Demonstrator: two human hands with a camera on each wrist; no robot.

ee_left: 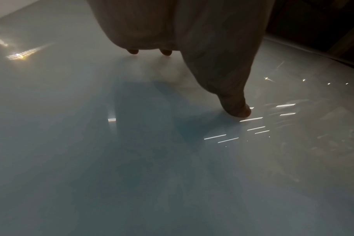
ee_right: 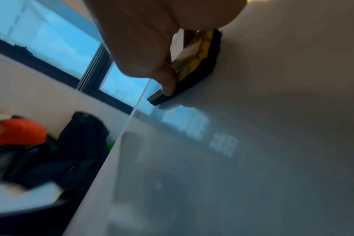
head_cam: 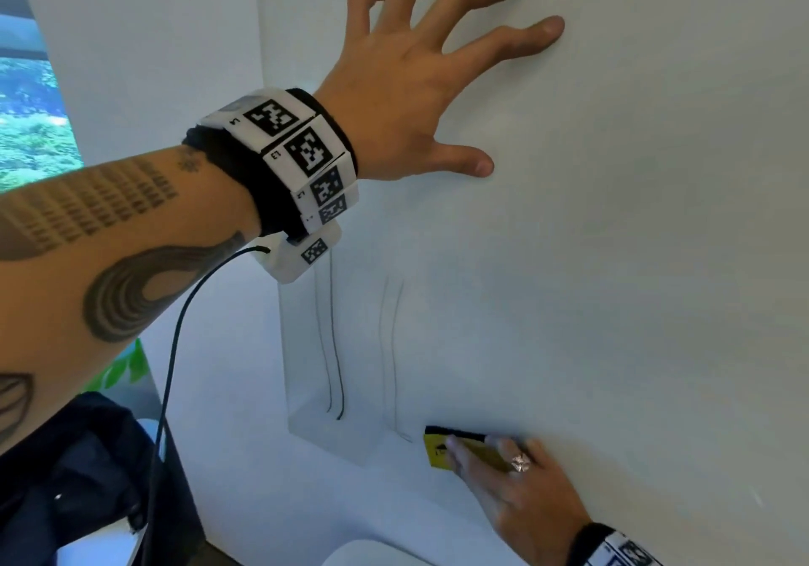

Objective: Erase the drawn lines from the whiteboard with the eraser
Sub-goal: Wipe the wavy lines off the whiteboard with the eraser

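Eraser (head_cam: pixel 455 446) pressed flat on the whiteboard (head_cam: pixel 634 259), and we're mid-wipe: our right hand (head_cam: pixel 516 484) grips it with fingers laid over its yellow back, dark felt against the board, just right of the lower ends of the drawn lines (head_cam: pixel 335 346). Our left hand (head_cam: pixel 420 83) is spread wide, holding nothing, fingertips (ee_left: pixel 238 110) braced on the board above the lines. We judge the erasing only begun, since the strokes show plainly. Next the eraser needs sweeping left across them, then upward along their length, felt kept flat. Count: one eraser, one board, two hands. Lines come as two close pairs, though with the glossy surface one of each pair may be a reflection.
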